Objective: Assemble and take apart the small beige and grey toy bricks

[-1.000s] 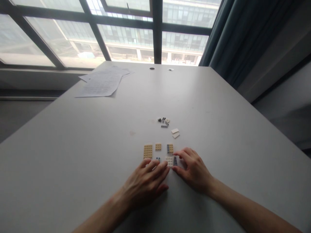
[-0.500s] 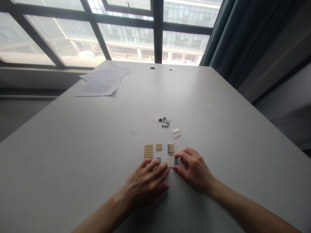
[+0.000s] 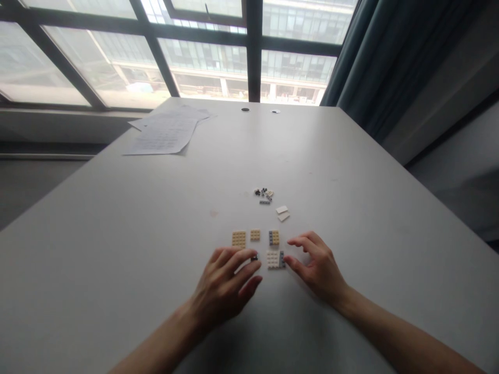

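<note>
Fingers apart, my right hand (image 3: 317,262) is open just right of a white studded plate (image 3: 272,259) and the dark grey studded strip (image 3: 282,259) along its right side. My left hand (image 3: 232,278) is open too, its fingers over a small dark piece (image 3: 254,257) that they partly hide. Behind the left hand lies a tan studded plate (image 3: 239,238), its near part covered by the fingers. A smaller tan plate (image 3: 254,235) sits to its right. Farther right is a tan and grey studded piece (image 3: 274,238).
A little pile of grey, black and white small bricks (image 3: 264,193) lies farther back, with two flat white tiles (image 3: 283,213) near it. Printed papers (image 3: 163,132) rest at the table's far left. Two round cable holes (image 3: 245,109) are by the window edge.
My left hand has drawn away to the left from the white plate. My right hand's fingers have spread and moved slightly right, off the grey strip.
</note>
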A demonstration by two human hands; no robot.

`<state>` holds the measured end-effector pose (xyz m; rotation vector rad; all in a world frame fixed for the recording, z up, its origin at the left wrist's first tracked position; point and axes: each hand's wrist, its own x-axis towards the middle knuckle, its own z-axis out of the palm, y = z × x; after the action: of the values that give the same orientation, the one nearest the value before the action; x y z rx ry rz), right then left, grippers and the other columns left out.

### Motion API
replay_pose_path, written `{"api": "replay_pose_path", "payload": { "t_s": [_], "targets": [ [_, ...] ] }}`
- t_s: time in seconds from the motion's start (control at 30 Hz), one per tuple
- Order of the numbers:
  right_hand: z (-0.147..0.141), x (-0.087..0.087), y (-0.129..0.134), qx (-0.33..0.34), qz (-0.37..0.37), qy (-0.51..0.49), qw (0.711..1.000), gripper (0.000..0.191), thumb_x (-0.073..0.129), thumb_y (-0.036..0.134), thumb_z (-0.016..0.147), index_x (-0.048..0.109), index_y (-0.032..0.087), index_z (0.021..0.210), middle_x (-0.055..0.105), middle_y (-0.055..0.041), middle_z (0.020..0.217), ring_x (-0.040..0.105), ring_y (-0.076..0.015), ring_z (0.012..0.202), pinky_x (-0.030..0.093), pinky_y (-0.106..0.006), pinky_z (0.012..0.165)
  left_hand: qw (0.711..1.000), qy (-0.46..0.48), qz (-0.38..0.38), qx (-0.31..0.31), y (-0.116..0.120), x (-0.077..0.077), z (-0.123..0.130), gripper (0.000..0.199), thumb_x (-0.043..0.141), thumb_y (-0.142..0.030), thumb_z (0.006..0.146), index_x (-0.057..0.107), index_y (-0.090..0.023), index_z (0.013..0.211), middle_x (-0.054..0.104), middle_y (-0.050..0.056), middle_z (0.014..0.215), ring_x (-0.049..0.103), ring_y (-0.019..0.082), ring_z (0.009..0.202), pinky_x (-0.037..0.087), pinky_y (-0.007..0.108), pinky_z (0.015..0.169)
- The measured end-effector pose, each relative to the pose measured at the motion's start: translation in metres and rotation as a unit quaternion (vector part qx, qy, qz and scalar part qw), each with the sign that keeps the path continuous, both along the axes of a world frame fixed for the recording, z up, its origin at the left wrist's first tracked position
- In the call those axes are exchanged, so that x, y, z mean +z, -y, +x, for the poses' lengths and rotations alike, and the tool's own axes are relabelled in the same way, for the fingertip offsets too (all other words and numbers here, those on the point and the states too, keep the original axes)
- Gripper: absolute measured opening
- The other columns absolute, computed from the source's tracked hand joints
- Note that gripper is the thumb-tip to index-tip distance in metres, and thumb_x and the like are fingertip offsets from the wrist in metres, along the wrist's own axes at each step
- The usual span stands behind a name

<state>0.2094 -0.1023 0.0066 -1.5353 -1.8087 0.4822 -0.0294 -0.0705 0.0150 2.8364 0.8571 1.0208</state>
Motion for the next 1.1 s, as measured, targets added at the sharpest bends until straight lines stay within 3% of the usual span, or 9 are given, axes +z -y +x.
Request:
{"api": "replay_pose_path", "payload": {
  "t_s": [0.2,0.37,0.53,0.67,0.8,0.93,1.1],
  "targets": [
    [0.006,0.002,-0.005,-0.056,0.001,-0.063,0.996,0.011,0.061,0.026,0.083,0.064,0.020,0.092,0.059,-0.0039,0.089,0.051,-0.0167,0.073,0.046,-0.029,0.065,0.977,0.156,-0.068,0.130,-0.017,0.003,-0.013,0.014,0.061,-0.015,0.081,0.061,-0.018,0.094,0.061,0.008,0.099,0.057,0.020,0.094,0.047,0.035,0.083],
    [0.006,0.001,-0.006,-0.066,-0.010,-0.088,0.994,0.011,0.060,0.025,0.082,0.065,0.020,0.090,0.060,-0.0042,0.089,0.051,-0.0166,0.071,0.046,-0.029,0.064,0.963,0.175,-0.119,0.165,-0.025,0.008,-0.010,0.009,0.058,-0.022,0.084,0.062,-0.019,0.091,0.060,0.006,0.100,0.057,0.020,0.096,0.048,0.037,0.084],
    [0.005,0.001,-0.008,-0.078,-0.013,-0.097,0.992,0.010,0.059,0.025,0.082,0.066,0.019,0.087,0.060,-0.0043,0.086,0.052,-0.0169,0.071,0.045,-0.029,0.064,0.953,0.205,-0.092,0.205,-0.050,0.013,0.001,0.008,0.057,-0.024,0.083,0.063,-0.019,0.085,0.060,0.006,0.100,0.056,0.022,0.098,0.047,0.040,0.087],
    [0.005,0.001,-0.010,-0.078,-0.016,-0.100,0.992,0.009,0.060,0.024,0.082,0.065,0.019,0.087,0.059,-0.0038,0.085,0.051,-0.0167,0.071,0.044,-0.028,0.062,0.957,0.143,-0.140,0.210,-0.091,0.008,0.012,0.017,0.057,-0.027,0.084,0.065,-0.019,0.095,0.060,0.006,0.104,0.053,0.023,0.100,0.046,0.043,0.091],
    [0.006,0.000,-0.011,-0.075,-0.019,-0.103,0.992,0.009,0.059,0.024,0.083,0.065,0.019,0.087,0.059,-0.0034,0.085,0.051,-0.0160,0.071,0.043,-0.028,0.064,0.968,0.032,-0.180,0.171,-0.123,0.001,0.031,0.026,0.058,-0.026,0.082,0.067,-0.021,0.106,0.061,0.006,0.105,0.053,0.024,0.099,0.043,0.044,0.093],
    [0.006,0.001,-0.012,-0.073,-0.020,-0.104,0.992,0.008,0.059,0.024,0.082,0.065,0.019,0.085,0.059,-0.0029,0.084,0.051,-0.0156,0.070,0.043,-0.028,0.064,0.969,-0.028,-0.196,0.150,-0.137,-0.005,0.048,0.022,0.059,-0.027,0.081,0.071,-0.023,0.099,0.063,0.006,0.102,0.054,0.025,0.099,0.043,0.044,0.092],
    [0.005,0.001,-0.012,-0.068,-0.019,-0.104,0.992,0.008,0.059,0.024,0.082,0.065,0.019,0.086,0.060,-0.0028,0.084,0.051,-0.0155,0.070,0.043,-0.029,0.065,0.968,-0.020,-0.200,0.153,-0.139,-0.008,0.051,0.017,0.056,-0.026,0.084,0.073,-0.022,0.086,0.064,0.006,0.096,0.055,0.024,0.096,0.043,0.041,0.090]
  ]
}}
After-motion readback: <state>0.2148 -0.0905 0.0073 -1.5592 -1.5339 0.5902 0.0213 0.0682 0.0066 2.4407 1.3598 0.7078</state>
